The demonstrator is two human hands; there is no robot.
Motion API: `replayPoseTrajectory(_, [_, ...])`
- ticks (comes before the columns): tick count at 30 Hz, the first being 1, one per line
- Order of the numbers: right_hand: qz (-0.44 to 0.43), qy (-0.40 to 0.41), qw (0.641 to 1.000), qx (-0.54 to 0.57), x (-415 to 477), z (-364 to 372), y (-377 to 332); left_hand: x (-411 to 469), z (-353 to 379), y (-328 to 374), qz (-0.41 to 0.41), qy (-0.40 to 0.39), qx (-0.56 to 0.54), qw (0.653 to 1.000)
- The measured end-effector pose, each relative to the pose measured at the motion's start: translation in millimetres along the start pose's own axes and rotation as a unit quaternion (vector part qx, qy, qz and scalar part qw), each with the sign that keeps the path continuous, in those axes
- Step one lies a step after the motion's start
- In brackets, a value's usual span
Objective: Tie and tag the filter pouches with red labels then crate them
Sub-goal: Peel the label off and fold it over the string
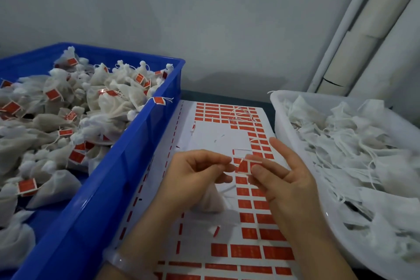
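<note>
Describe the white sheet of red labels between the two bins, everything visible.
The white backing sheet lies flat between the blue plastic crate and the white plastic tub. Rows of red rectangular labels cover it, with a bare peeled patch in its far middle and red dashes along its left edge. Above it, the left hand grips a white mesh pouch and the right hand pinches one red label.

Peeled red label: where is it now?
Head view, centre: the red label is pinched in the right hand, beside the left hand, which holds a filter pouch; above the label sheet, between blue crate and white tub.
</note>
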State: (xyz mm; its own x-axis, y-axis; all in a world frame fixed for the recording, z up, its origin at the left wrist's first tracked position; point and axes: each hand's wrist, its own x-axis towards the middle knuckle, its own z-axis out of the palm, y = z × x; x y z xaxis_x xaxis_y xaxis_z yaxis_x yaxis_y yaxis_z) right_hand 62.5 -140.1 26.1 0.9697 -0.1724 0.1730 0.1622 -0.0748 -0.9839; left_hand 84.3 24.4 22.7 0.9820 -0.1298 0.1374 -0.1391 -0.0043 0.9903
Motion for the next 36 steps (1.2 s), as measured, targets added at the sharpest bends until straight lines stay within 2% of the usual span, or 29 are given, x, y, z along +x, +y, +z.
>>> replayPoseTrajectory(4, [-0.002,0.016,0.997,0.076,17.7,9.4,-16.3,-1.2,-1.8,6.4,-0.030,-0.039,-0.021,0.999])
replayPoseTrajectory(10, [0.063,0.029,0.982,0.177,8.7,24.2,10.9,-0.2,-0.8,0.2,-0.099,-0.071,-0.009,0.993])
replayPoseTrajectory(14, [0.104,0.031,0.981,0.162,5.8,18.5,28.0,-0.9,1.7,-5.3,-0.127,-0.085,0.011,0.988])
replayPoseTrajectory(18, [0.118,0.002,0.981,0.155,8.4,16.0,32.7,-2.2,3.1,-5.8,-0.110,-0.084,-0.007,0.990])
replayPoseTrajectory(23, [0.118,-0.020,0.985,0.126,7.2,17.0,32.8,-1.1,4.1,-10.6,-0.080,-0.083,-0.011,0.993])
replayPoseTrajectory(28, [0.095,-0.050,0.993,0.050,6.3,12.1,29.8,-2.4,5.5,-10.1,-0.072,-0.101,-0.013,0.992])
replayPoseTrajectory(36, [0.085,-0.027,0.996,0.000,7.0,10.9,33.4,-4.6,4.7,-9.6,-0.067,-0.115,0.009,0.991])
